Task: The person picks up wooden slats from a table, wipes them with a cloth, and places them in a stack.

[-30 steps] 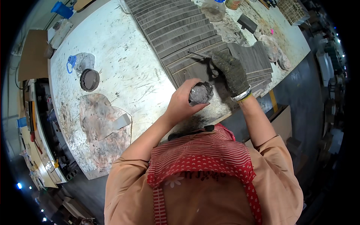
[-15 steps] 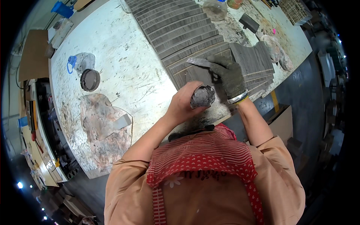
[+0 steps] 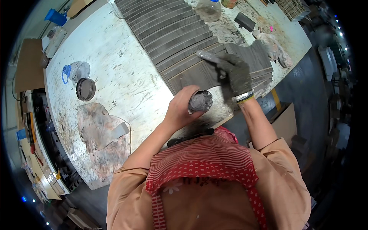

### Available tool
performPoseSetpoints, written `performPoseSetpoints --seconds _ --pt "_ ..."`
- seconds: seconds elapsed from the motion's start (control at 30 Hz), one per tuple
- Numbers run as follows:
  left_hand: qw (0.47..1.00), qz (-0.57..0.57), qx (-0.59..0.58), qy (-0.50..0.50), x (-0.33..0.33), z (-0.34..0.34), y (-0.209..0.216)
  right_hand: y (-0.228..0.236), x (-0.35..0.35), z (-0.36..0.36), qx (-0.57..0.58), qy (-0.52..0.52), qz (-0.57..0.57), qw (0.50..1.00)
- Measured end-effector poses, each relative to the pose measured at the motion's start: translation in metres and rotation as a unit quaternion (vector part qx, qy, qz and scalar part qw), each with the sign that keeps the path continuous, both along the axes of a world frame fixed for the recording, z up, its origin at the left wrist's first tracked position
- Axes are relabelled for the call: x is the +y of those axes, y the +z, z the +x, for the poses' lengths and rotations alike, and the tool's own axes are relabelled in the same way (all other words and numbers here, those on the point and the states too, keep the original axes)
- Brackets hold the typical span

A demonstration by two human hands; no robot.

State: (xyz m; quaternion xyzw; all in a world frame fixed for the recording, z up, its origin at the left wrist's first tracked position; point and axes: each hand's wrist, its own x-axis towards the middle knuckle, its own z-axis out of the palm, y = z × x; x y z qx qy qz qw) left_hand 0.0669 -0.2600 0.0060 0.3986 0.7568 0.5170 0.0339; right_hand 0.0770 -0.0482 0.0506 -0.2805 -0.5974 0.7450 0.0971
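Observation:
My left hand point(image 3: 181, 107), bare, is closed around a lump of grey putty point(image 3: 200, 102) with a rough, crumpled surface. Whether the lump sits in a cup is hidden by my fingers. A dark, stained glove covers my right hand point(image 3: 237, 73), which grips a putty knife point(image 3: 209, 57). Its smeared pale blade points left, over the nearest grey wood-grain panel point(image 3: 188, 78). The knife's handle is hidden in the glove, and I cannot tell if the blade touches the panel. Behind it, several similar panels point(image 3: 168, 36) overlap in a long row.
On the left lie a stained rag point(image 3: 94, 128) with a small grey block point(image 3: 120, 130), a dark round lid point(image 3: 85, 89) and a clear bottle with a blue cap point(image 3: 79, 70). At the far right are a dark grey block point(image 3: 244, 22) and another rag point(image 3: 273, 48).
My right hand has moved a little to the right and away with the putty knife, across the panel. My left hand keeps the grey lump near the panel's front edge. The whole view has shifted slightly.

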Motion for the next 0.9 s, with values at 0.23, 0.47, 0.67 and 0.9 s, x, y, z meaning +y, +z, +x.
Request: performPoseSetpoints --seconds 0.23,0.47,0.67,0.9 --pt "1.0 0.001 -0.005 0.001 0.001 -0.001 0.0 -0.005 0.018 -0.001 0.032 -0.05 0.019 0.998" --pt "1.0 -0.004 -0.009 0.004 -0.002 -0.001 -0.003 0.019 -0.022 0.002 0.003 0.16 0.268 0.95" --pt "1.0 -0.001 -0.012 0.005 0.0 0.0 0.001 0.0 -0.007 0.002 0.169 0.181 0.622 0.742" --pt "1.0 0.005 0.008 0.01 0.0 0.0 0.0 0.013 -0.007 0.008 0.026 0.044 0.048 0.998"
